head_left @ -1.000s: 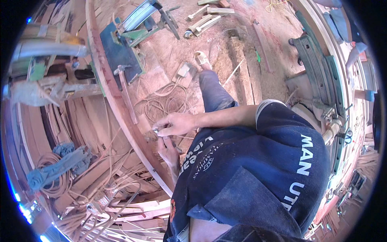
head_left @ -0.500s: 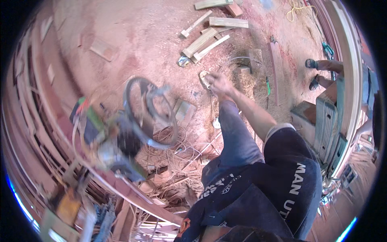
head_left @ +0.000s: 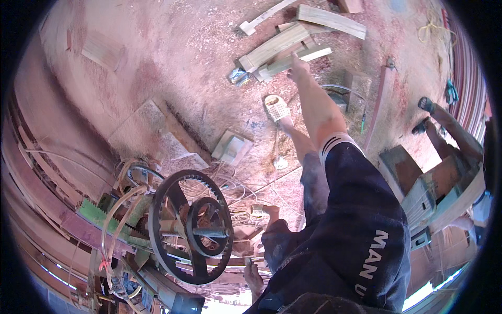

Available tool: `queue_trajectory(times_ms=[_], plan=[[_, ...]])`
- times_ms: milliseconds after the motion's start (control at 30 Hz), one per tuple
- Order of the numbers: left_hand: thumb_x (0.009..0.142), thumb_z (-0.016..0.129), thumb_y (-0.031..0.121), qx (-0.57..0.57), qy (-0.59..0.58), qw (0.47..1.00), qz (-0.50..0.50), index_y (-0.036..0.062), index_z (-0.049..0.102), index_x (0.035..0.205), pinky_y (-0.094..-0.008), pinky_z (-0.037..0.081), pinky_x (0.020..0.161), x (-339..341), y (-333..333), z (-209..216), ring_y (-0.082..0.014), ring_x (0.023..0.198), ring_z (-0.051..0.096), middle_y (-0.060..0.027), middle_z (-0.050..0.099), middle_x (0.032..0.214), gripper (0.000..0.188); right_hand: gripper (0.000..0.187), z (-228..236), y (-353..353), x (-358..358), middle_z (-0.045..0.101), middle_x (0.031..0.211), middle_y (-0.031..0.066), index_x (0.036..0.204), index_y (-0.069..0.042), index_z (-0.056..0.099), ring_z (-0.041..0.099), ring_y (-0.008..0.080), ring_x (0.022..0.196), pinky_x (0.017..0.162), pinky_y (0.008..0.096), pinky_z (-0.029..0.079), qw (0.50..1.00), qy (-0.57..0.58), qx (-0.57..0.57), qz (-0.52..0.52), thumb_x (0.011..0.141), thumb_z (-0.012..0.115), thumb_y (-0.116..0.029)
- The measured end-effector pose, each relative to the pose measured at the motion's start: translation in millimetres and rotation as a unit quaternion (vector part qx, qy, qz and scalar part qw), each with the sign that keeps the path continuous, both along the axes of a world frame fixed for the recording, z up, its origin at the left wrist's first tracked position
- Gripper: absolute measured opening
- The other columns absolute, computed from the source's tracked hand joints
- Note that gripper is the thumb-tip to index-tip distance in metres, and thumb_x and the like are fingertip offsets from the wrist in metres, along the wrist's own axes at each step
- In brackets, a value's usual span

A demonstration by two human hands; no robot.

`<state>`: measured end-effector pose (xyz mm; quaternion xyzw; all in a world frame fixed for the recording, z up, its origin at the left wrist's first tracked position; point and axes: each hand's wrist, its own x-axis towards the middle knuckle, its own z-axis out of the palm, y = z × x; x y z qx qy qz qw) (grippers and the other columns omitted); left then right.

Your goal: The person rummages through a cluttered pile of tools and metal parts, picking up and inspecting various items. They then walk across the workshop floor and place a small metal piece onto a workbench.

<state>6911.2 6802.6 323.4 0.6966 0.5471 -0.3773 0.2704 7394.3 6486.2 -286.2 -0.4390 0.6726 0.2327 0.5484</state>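
Observation:
My right arm stretches far forward, and my right hand (head_left: 299, 69) is at a short pale wooden piece (head_left: 316, 53) on the ground, its fingers closed over the near edge. Beside that piece lies a wider wooden board (head_left: 276, 47), with another board (head_left: 334, 22) beyond it. My left hand (head_left: 254, 278) hangs low near my body, next to a large black spoked wheel (head_left: 157, 230); its fingers are small and unclear, so I cannot make out their grip. My front foot wears a cream perforated slipper (head_left: 277, 108), a short way behind the wooden pieces.
The wheel belongs to a machine with a green toothed rail (head_left: 99, 220) at my left. Tangled cords (head_left: 238, 186) and a wooden block (head_left: 232, 147) lie on the ground. At right, another person's foot (head_left: 426, 103) stands near stacked timber (head_left: 400, 165). A crumpled shiny packet (head_left: 239, 77) lies by the boards.
My right hand has moved forward from above the front slipper to the wooden piece. The view has shifted, bringing the wheel lower and my left hand into sight.

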Motion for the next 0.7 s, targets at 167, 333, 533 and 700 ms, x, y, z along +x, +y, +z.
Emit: queue_trajectory(times_ms=[167,333,533,700], plan=[[0.100,0.056,0.012,0.009,-0.149,0.983,-0.109,-0.0058,0.063,0.106,-0.0405,0.047,0.077,39.8,-34.8,-13.0,-0.0314,0.085,0.061,-0.0185,0.063,0.091,0.020,0.044,-28.9,8.5,-27.8,0.063,0.118,0.0128,0.123,-0.005,0.059,0.061,0.0286,0.109,0.091,0.0458,0.054,0.977,-0.163,-0.070,0.118,0.092,0.070,-0.034],[0.100,0.058,0.013,-0.098,-0.121,0.977,-0.143,-0.0032,0.065,0.106,-0.0410,0.050,0.076,133.8,-51.5,-4.9,-0.0333,0.085,0.063,-0.0192,0.065,0.093,0.019,0.029,92.1,-5.2,-51.0,0.064,0.115,0.0117,0.120,-0.001,0.059,0.062,0.0245,0.109,0.091,0.0383,0.054,0.940,-0.339,0.049,-0.012,0.098,0.062,-0.019],[0.091,0.061,0.004,-0.174,-0.236,0.939,-0.179,-0.0022,0.066,0.107,-0.0403,0.051,0.076,240.6,-62.0,57.8,-0.0340,0.085,0.065,-0.0199,0.067,0.094,0.018,0.037,367.6,-8.7,-29.1,0.069,0.109,0.0165,0.118,-0.001,0.063,0.066,0.0241,0.090,0.079,0.0383,0.052,0.873,-0.316,0.366,-0.071,0.089,0.063,-0.024],[0.084,0.067,-0.002,-0.108,-0.418,0.865,-0.255,-0.0034,0.065,0.112,-0.0403,0.052,0.070,290.0,-66.9,130.5,-0.0356,0.078,0.065,-0.0187,0.067,0.088,0.028,0.069,511.6,52.0,-9.8,0.052,0.080,0.0097,0.088,-0.008,0.054,0.049,0.0267,0.060,0.055,0.0411,0.040,0.830,-0.277,0.474,-0.095,0.088,0.039,-0.075]])
